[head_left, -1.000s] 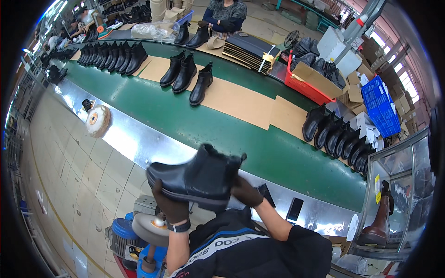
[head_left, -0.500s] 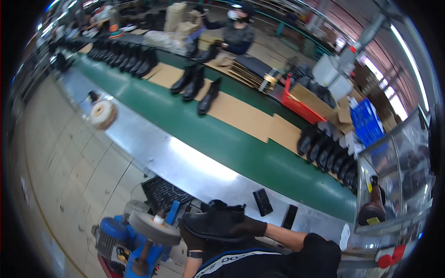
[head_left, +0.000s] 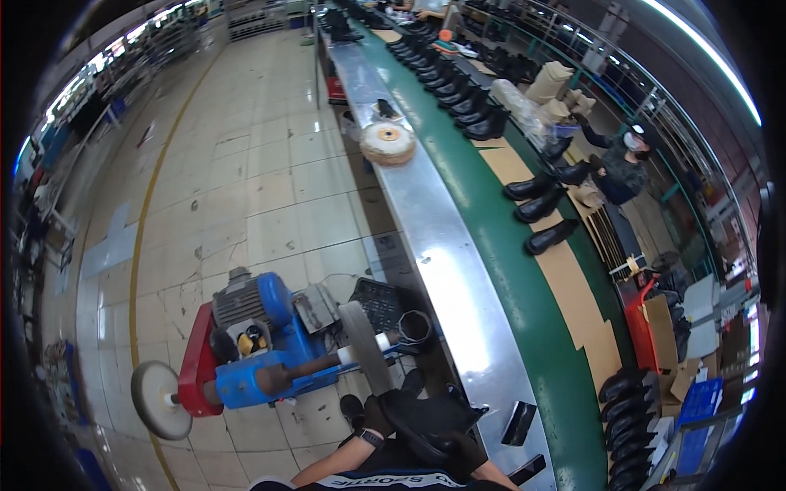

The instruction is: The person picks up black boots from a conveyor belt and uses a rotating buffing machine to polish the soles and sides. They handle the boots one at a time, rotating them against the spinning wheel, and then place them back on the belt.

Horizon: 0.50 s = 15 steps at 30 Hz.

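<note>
Head view, both hands (head_left: 377, 418) on black boot (head_left: 432, 413), lettered shirt (head_left: 393, 481)

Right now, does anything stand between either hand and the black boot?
Nothing visible does. The gloved left hand is on the left side of the black boot and the gloved right hand on its lower right, as the picture shows it. Dark on dark, the exact finger placement is hard to tell.

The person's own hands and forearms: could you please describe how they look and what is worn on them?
The left hand and the right hand wear dark gloves. A dark watch is strapped just above the left glove. The left forearm and right forearm show no sleeve.
</note>
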Tool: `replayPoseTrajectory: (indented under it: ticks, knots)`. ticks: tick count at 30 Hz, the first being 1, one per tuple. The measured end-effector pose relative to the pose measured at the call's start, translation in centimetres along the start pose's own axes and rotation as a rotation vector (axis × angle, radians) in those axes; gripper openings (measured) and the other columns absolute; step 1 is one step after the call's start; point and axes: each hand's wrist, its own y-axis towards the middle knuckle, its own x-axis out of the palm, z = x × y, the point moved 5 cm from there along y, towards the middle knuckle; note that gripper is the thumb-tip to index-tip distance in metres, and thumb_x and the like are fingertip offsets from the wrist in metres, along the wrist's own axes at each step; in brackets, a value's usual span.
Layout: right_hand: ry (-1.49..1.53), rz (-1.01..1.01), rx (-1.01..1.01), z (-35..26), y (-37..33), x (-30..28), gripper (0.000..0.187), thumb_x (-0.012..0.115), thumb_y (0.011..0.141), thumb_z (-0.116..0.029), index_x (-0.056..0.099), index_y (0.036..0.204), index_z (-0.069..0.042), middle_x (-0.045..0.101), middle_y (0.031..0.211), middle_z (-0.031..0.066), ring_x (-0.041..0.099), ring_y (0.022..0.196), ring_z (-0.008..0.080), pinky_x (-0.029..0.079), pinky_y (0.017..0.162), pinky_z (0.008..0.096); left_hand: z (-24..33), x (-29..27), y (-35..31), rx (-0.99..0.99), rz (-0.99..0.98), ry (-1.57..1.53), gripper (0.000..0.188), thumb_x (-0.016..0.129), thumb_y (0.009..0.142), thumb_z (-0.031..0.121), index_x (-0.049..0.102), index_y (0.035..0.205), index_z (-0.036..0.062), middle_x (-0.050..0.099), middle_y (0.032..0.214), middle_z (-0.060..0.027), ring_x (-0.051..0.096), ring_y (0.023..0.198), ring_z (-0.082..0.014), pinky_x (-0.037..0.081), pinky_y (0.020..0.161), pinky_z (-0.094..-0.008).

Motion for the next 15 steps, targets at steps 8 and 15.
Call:
replayPoseTrajectory:
  ticks: [8, 15]
  knots:
    - [-1.246, -0.041, -1.047, -2.6, 3.3, -2.7, 0.037, 0.063, 0.077, -0.001, 0.062, 0.114, -0.005, 0.064, 0.112, 0.0118, 0.06, 0.107, 0.0241, 0.047, 0.096, 0.0361, 2.6, 4.3, 0.3, -0.006, 0.178, -0.269, 0.058, 0.04, 0.096, 0.054, 0.059, 0.121, 0.0063, 0.065, 0.111, -0.0151, 0.06, 0.107, -0.0305, 0.043, 0.102, -0.0447]
    - [-0.407, -0.079, -0.484, -1.3, 10.0, -2.4, 0.016, 0.064, 0.083, -0.015, 0.064, 0.098, -0.009, 0.065, 0.098, 0.0053, 0.062, 0.099, 0.0178, 0.05, 0.092, 0.0341, 4.3, -1.1, 3.6, 0.245, 0.129, 0.341, 0.04, 0.041, 0.099, 0.036, 0.056, 0.123, 0.0075, 0.063, 0.117, -0.0121, 0.061, 0.106, -0.028, 0.049, 0.095, -0.0444]
